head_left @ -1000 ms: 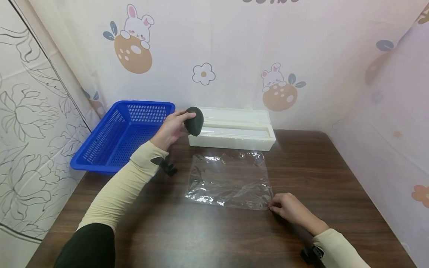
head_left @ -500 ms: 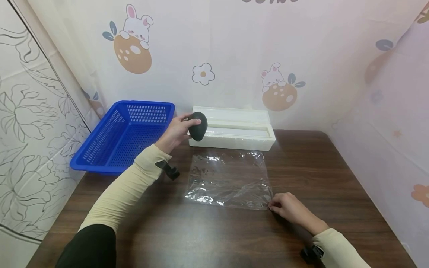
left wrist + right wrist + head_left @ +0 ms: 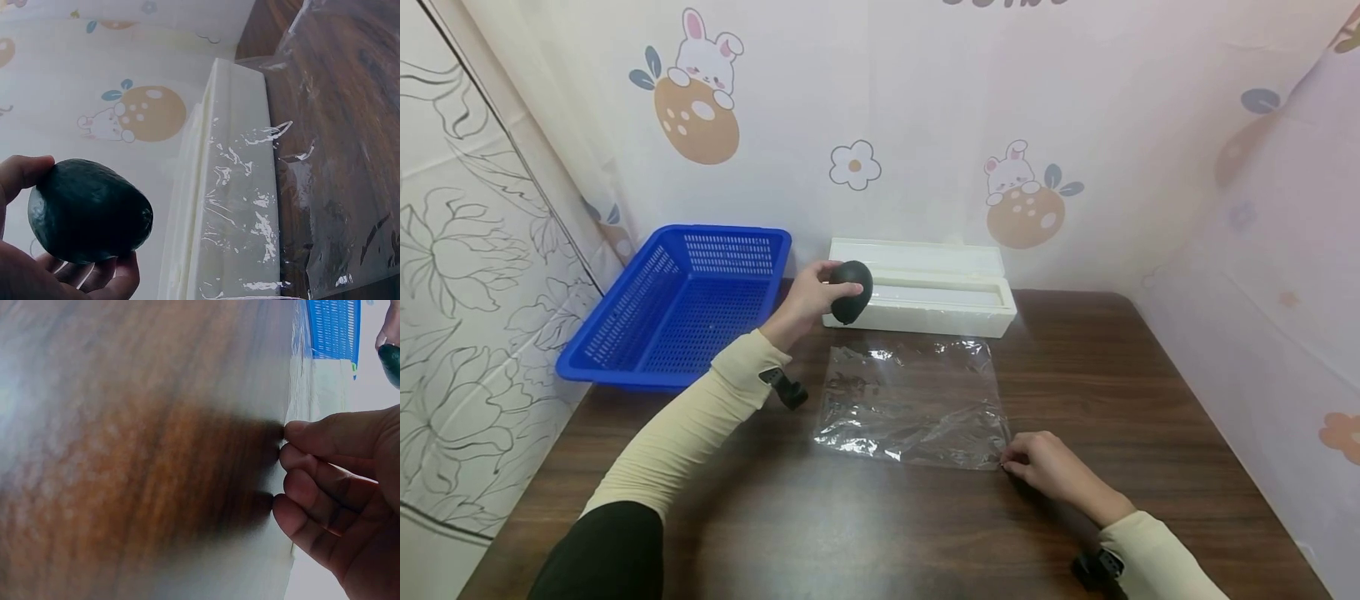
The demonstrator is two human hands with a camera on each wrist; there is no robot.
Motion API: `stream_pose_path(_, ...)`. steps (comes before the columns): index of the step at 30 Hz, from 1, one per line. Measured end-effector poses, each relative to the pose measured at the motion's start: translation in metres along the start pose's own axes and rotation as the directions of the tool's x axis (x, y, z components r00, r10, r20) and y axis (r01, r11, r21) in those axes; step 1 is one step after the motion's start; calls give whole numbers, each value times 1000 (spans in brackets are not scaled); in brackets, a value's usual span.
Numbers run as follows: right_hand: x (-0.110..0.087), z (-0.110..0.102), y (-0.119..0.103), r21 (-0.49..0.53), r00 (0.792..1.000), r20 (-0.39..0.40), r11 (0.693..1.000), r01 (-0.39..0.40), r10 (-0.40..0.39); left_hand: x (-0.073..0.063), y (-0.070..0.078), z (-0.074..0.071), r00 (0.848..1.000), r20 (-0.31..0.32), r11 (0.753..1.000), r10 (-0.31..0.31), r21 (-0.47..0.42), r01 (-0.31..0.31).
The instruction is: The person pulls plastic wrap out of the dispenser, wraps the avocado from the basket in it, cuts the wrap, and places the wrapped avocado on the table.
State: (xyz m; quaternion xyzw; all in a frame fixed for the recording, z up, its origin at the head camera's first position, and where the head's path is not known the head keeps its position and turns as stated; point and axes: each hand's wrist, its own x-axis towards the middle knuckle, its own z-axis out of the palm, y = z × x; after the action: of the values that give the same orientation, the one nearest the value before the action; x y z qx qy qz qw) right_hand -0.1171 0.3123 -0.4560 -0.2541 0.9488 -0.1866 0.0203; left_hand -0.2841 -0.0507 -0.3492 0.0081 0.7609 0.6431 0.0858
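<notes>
My left hand point(image 3: 808, 302) holds a dark green avocado point(image 3: 852, 292) in the air, thumb on one side and fingers curled on the other. The avocado hangs in front of the left end of a long white box point(image 3: 925, 312) and above the table. From the box a sheet of clear plastic wrap point(image 3: 917, 404) runs down over its front and lies flat on the table. At the sheet's near right corner, my right hand point(image 3: 1045, 462) pinches the edge with fingertips against the tabletop. In the right wrist view, thumb and index fingertip point(image 3: 295, 456) sit close together there.
A blue plastic basket point(image 3: 571, 362) with slotted walls stands at the back left. The box's lid point(image 3: 917, 253) is raised towards the patterned curtain point(image 3: 925, 125) behind. Dark brown wood table point(image 3: 820, 533) spreads in front of the wrap.
My left hand has carried the avocado to the right and a little lower, from beside the basket to the front of the box's left end. The right hand and plastic wrap stay still.
</notes>
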Motion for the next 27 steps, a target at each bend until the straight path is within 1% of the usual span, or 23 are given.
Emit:
stream_pose_path(5, -1, 1, 0, 3, 1000, -9, 1000, 6, -6, 1, -4, 5, 997, 14, 991, 71, 111, -73)
stream_pose_path(9, -1, 1, 0, 4, 1000, -10, 1000, 6, -6, 0, -8, 10, 992, 9, 968, 129, 214, -128)
stream_pose_path(14, 0, 0, 0, -1, 1000, -5, 1000, -6, 6, -1, -12, 16, 978, 26, 915, 207, 348, -203)
stream_pose_path(18, 0, 1, 1, -6, 1000, -6, 1000, -1, 1, -1, -16, 20, 971, 44, 882, 234, 411, -231)
stream_pose_path(22, -1, 0, 0, -4, 1000, -6, 1000, 8, -8, 0, -18, 23, 962, 83, 846, 261, 461, -269)
stream_pose_path(27, -1, 0, 0, 2, 1000, -12, 1000, 15, -15, 1, -20, 29, 941, 151, 775, 301, 537, -334)
